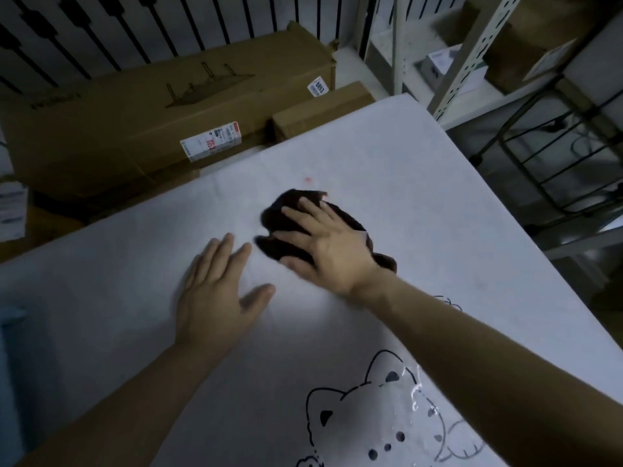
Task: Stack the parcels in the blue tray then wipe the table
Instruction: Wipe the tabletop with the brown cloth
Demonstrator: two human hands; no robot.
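Evidently the wiping step is in hand: the right hand (332,249) lies flat with fingers spread and straight on a crumpled dark brown cloth (283,210), pressing rather than gripping it, likely so the whole pad drags across the white table covering (421,197). The left hand (215,298) rests palm down just beside it, fingers relaxed and holding nothing, probably to pin the covering so it does not shift. A small pink spot (307,180) sits just beyond the cloth. A sliver of pale blue tray (8,358) shows at the left edge; its contents are out of view. Printed black-line cat drawings (387,409) mark the near side. Behind stand a long brown cardboard box (135,123) and pale metal shelving (472,52).
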